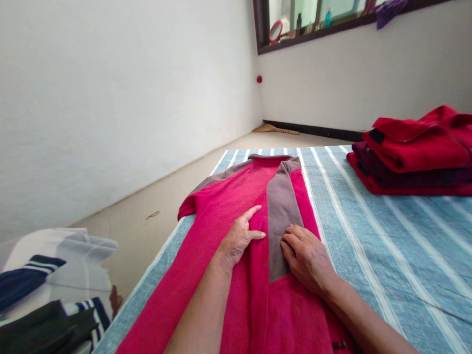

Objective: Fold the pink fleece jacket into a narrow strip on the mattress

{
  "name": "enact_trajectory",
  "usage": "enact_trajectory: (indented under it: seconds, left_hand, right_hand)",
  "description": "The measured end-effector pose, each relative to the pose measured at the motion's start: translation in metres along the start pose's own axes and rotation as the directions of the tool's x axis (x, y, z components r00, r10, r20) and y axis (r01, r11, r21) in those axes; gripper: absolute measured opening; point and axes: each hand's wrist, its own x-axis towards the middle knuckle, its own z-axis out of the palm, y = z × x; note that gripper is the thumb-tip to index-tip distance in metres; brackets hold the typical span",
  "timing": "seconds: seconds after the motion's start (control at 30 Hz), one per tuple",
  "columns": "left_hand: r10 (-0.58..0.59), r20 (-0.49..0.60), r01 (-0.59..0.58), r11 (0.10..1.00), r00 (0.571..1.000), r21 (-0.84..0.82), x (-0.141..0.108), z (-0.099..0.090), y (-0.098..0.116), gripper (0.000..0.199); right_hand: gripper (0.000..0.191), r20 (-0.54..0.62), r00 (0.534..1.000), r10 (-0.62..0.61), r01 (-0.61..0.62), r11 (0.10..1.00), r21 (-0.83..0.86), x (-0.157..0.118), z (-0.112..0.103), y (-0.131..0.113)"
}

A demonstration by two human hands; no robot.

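Note:
A red garment with grey panels (221, 216) lies spread on a blue, white-striped cloth (354, 216), its grey-edged collar at the far end. On the red fabric near the middle rests my left hand (239, 238), thumb and index finger apart and nothing held. My right hand (306, 253) lies on the grey panel and the red fabric beside it, fingers bent and close together; whether they pinch any cloth is hidden. A gap of garment separates the two hands.
Folded red and dark purple clothes (416, 152) are stacked at the right. At the lower left, beside the striped surface, lie white, navy and dark clothes (55, 295). A white wall (121, 93) rises on the left, and a window ledge (313, 37) holds bottles and a mirror.

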Motion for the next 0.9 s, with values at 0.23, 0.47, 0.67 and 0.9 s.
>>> enact_trajectory:
  seconds: [0.23, 0.47, 0.67, 0.9]
  left_hand:
    - [-0.002, 0.005, 0.002, 1.000, 1.000, -0.001, -0.0001, -0.0003, -0.0004, 0.089]
    - [0.030, 0.002, -0.030, 0.999, 1.000, 0.014, 0.0006, -0.0016, -0.0026, 0.084]
    - [0.003, 0.012, -0.004, 1.000, 1.000, 0.007, 0.0003, -0.0012, -0.0021, 0.087]
    - [0.009, -0.008, -0.009, 1.000, 1.000, 0.024, 0.0007, -0.0013, -0.0027, 0.086]
  right_hand:
    - [0.019, 0.009, 1.000, 0.003, -0.003, 1.000, 0.000, 0.0006, -0.0007, -0.0008]
    - [0.019, 0.009, 1.000, 0.006, -0.007, 1.000, 0.010, 0.0003, 0.0002, 0.0004]
    - [0.019, 0.011, 1.000, 0.009, -0.009, 1.000, 0.009, 0.0003, -0.0001, -0.0001]
    - [0.020, 0.013, 1.000, 0.007, -0.008, 1.000, 0.009, 0.0003, -0.0005, -0.0001]
